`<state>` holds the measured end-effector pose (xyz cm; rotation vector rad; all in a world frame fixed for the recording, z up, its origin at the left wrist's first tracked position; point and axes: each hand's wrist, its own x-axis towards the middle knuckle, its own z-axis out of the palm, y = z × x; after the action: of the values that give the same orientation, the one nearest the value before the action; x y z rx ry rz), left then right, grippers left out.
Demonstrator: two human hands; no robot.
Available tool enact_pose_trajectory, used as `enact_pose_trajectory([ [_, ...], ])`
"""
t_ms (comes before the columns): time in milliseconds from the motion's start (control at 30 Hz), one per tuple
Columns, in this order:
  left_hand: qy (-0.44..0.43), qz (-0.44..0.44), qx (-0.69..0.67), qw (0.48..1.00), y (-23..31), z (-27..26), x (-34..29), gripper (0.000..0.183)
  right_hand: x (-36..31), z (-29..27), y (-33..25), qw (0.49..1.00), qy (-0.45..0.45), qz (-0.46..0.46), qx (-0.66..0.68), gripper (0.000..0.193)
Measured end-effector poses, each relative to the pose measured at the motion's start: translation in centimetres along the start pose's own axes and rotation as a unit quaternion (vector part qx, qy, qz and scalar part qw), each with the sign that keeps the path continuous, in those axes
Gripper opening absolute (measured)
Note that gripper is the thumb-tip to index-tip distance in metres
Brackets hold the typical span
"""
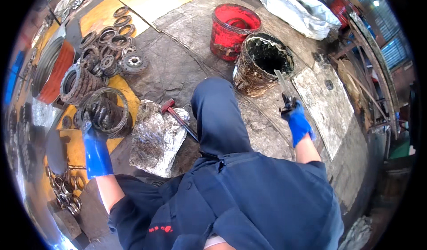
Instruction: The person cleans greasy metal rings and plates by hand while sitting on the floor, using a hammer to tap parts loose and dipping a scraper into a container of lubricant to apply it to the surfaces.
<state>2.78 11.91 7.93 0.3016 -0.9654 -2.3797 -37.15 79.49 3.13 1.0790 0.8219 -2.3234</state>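
My left hand (91, 132), in a blue glove with darkened fingers, grips the near-left edge of a thin metal ring (120, 99). The ring is tilted over a stack of greasy dark rings (120, 118). My right hand (293, 114), gloved in blue with blackened fingers, is closed around a tool with a flat narrow blade (280, 79), perhaps a scraper; its handle is hidden in the fingers. The blade points up beside a grease-caked bucket (260, 74) with dark stuff inside. A red-headed hammer (178, 117) lies on a dirty whitish sheet (155, 145) between my arms.
Behind the grimy bucket stands a red bucket (231, 32) with a round part inside. Heaped bearings and rings (109, 49) lie at the far left, near an orange-red drum (55, 72). A white sack (298, 9) sits far right, by a rusty metal frame (373, 63).
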Motion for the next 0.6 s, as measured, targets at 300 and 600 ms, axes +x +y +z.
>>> enact_pose_trajectory([
  [300,0.067,0.01,-0.161,0.985,0.6,2.0,-0.3,0.057,-0.9,-2.1,-2.3,0.957,-0.091,-0.196,-0.195,0.042],
  [600,-0.036,0.105,-0.17,0.979,0.7,0.7,-1.2,0.064,-12.5,32.6,25.8,0.755,-0.372,-0.002,-0.54,0.026],
])
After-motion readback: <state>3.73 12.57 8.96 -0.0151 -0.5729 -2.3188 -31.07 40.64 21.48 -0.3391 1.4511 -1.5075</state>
